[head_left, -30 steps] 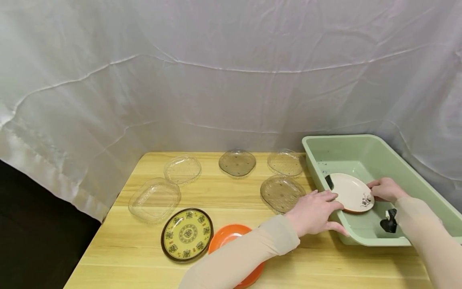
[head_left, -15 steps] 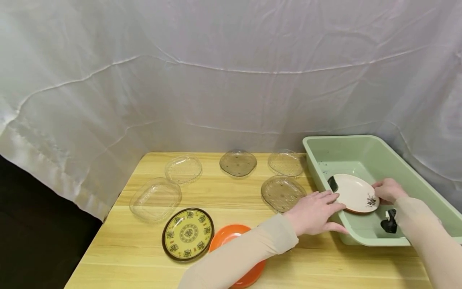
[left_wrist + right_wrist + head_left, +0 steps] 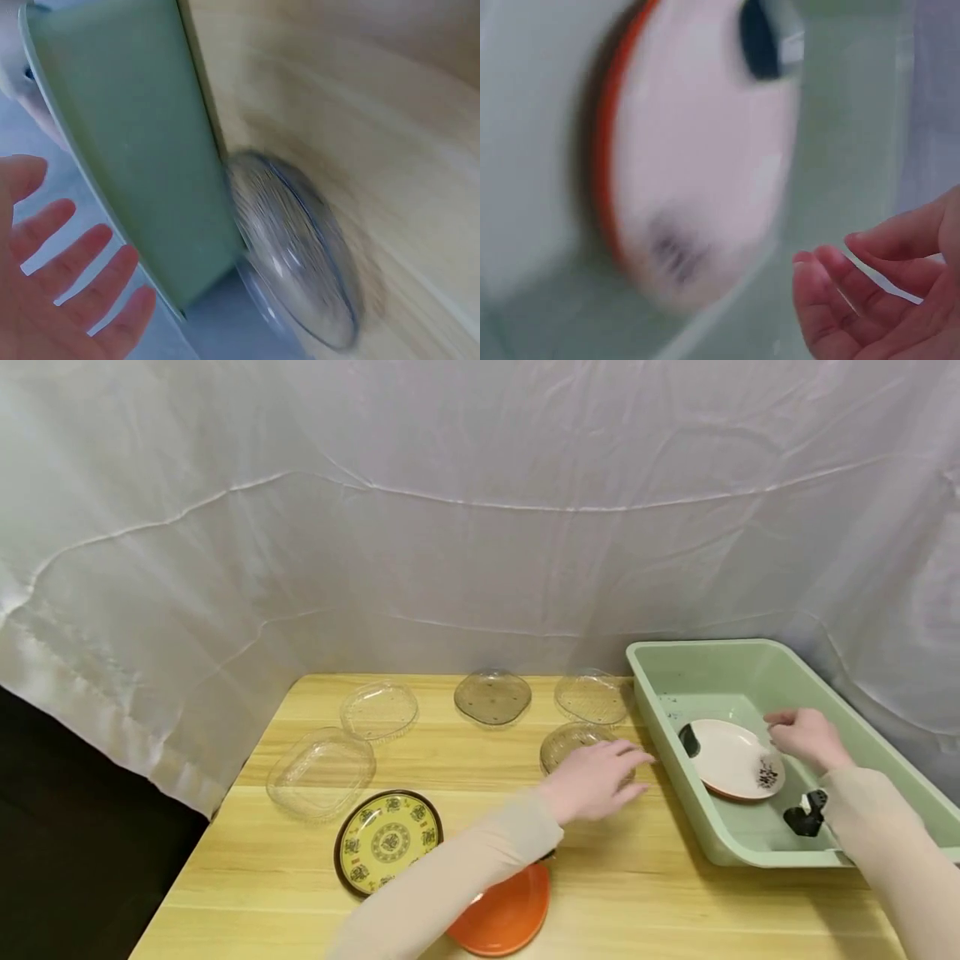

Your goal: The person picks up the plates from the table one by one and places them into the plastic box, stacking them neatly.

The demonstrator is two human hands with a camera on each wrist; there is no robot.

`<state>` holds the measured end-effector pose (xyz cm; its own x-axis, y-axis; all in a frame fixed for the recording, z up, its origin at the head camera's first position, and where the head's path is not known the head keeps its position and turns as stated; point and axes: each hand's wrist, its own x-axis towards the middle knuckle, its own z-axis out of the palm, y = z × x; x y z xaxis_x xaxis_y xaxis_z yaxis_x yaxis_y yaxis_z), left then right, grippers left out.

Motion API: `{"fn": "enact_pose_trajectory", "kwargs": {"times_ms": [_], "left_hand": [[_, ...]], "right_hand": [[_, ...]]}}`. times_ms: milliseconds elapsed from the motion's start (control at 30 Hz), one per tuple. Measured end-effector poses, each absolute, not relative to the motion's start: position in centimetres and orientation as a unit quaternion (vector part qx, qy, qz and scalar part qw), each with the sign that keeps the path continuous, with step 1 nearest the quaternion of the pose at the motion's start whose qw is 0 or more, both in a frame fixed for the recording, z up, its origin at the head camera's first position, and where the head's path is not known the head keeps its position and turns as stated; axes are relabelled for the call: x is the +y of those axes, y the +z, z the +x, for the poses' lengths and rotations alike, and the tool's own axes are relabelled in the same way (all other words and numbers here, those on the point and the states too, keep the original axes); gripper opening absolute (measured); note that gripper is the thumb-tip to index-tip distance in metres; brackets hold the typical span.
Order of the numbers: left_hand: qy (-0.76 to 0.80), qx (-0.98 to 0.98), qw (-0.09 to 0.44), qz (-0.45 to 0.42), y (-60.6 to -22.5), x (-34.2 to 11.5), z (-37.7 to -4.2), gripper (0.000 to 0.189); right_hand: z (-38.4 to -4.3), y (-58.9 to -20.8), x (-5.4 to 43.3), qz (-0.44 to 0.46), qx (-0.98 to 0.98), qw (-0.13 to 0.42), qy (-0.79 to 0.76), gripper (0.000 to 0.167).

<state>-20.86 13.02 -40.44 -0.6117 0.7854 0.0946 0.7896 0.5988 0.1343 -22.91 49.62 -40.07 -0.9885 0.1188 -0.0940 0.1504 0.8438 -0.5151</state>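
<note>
Over on the far right of the bench (image 3: 645, 906) sits a green plastic tub (image 3: 686, 797), and inside it, toward the near left wall, lies a white plate (image 3: 731, 756) with a dark patch at one edge and a black floral print. That wall stands between the plate and the left hand (image 3: 596, 779). Beside the tub are a brown-tinted glass plate (image 3: 558, 746) and, behind it, a clear glass plate (image 3: 588, 693). Nearer me, the left sleeve (image 3: 442, 881) crosses over an orange plate (image 3: 510, 914) and hides part of it, along with the edge of a yellow patterned plate (image 3: 388, 839).

The left hand reaches over the tinted glass, fingers spread and holding nothing. Just off the white plate's right side, the right hand (image 3: 808, 739) hangs with fingers loosely bent, thumb near them, gripping nothing.
</note>
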Motion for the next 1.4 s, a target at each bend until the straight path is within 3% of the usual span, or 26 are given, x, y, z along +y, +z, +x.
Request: {"fn": "enact_pose_trajectory", "kwargs": {"times_ms": [133,400,733,933,1033,1400], "left_hand": [[-0.115,-0.902,0.007,-0.417,-40.5,10.1,-22.0,0.040],[-0.162,-0.905,-0.055,-0.389,-40.6,4.3,-23.3,0.033],[-0.159,-0.902,-0.151,-0.372,-41.2,-0.5,-23.3,0.038],[-0.145,-0.902,-0.190,-0.359,-41.1,-2.2,-23.2,0.042],[-0.139,-0.904,-0.200,-0.353,-41.2,-2.8,-23.1,0.043],[-0.119,-0.915,-0.247,-0.297,-41.7,-4.2,-22.3,0.049]], "right_hand": [[-22.7,-38.5,46.9,0.061,0.932,-0.023,-0.355,0.048],[-21.0,-34.5,39.9,0.015,0.897,-0.066,-0.436,0.046],[-17.9,-32.2,31.3,-0.097,0.844,-0.135,-0.510,0.022],[-16.2,-32.7,26.7,-0.160,0.769,-0.104,-0.610,0.034],[-15.4,-33.4,24.9,-0.173,0.741,-0.076,-0.644,0.031],[-15.5,-38.3,20.6,-0.090,0.666,0.060,-0.739,0.018]]}}
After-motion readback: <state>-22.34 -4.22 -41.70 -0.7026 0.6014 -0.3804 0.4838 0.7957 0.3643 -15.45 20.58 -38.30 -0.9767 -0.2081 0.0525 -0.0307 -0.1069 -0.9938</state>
